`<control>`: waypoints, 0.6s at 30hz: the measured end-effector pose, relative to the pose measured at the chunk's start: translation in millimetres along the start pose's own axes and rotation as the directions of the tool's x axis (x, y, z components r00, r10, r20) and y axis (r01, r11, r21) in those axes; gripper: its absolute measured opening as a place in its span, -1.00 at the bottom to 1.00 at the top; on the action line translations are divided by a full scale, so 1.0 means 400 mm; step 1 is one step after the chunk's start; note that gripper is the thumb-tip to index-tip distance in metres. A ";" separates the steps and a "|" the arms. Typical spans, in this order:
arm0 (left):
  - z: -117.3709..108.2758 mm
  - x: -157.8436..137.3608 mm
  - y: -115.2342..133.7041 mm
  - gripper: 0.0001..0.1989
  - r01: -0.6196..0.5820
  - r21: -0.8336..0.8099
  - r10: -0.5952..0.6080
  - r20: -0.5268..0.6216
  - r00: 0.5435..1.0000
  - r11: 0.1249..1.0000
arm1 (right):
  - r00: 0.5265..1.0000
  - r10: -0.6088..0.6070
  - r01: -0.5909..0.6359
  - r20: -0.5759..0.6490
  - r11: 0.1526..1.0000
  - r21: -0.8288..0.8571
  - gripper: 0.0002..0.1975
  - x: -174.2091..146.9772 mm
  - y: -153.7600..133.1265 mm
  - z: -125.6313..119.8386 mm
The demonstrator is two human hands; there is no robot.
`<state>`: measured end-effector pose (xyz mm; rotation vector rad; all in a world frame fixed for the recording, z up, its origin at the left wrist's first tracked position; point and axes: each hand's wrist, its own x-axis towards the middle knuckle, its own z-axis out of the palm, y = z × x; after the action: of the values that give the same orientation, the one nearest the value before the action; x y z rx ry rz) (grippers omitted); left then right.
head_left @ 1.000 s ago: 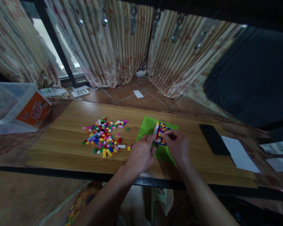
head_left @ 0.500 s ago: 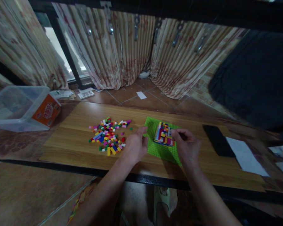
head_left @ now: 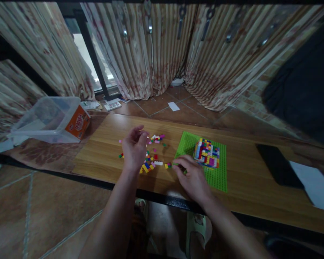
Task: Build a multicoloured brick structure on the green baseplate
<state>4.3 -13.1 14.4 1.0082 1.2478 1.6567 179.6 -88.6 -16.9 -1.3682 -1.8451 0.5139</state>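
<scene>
My left hand (head_left: 135, 149) is above the pile of loose toy bricks (head_left: 148, 167) and covers part of it. Its fingers are curled in toward the thumb; whatever they hold is hidden. My right hand (head_left: 193, 176) is at the left edge of a green baseplate (head_left: 218, 181), thumb and forefinger pinched together. What lies in that pinch is too small to make out. Just left of those fingertips, a small yellow-and-green brick cluster (head_left: 167, 165) lies on the wood. A multicoloured block of stacked bricks (head_left: 208, 154) stands on the baseplate.
A clear plastic bin (head_left: 48, 120) with an orange label stands to the left. On the right lie a dark flat object (head_left: 279, 165) and white paper (head_left: 313, 183). The wooden tabletop (head_left: 97, 151) has a dark front edge. Curtains (head_left: 162, 54) hang behind.
My right hand has left the brick build and moved left to the baseplate's edge. My left hand has gone left over the loose bricks. The whole view has shifted with the head.
</scene>
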 end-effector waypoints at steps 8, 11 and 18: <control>-0.032 0.009 0.001 -0.68 0.032 0.012 -0.032 -0.005 0.999 0.999 | 0.991 0.013 0.005 0.133 0.992 -0.130 -0.80 0.011 0.010 0.052; -0.045 0.017 -0.004 -0.69 0.043 0.021 -0.044 0.004 0.999 0.999 | 0.988 0.009 0.012 0.152 0.991 -0.136 -0.84 0.017 0.009 0.057; -0.073 0.031 -0.011 -0.70 0.058 0.036 -0.058 0.004 0.998 0.998 | 0.989 0.068 -0.060 0.134 0.996 -0.066 -0.87 0.013 0.018 0.050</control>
<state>-26.4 -10.4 6.2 0.9882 1.2950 1.5915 167.8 -78.8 -32.7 -1.4697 -1.9458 0.6003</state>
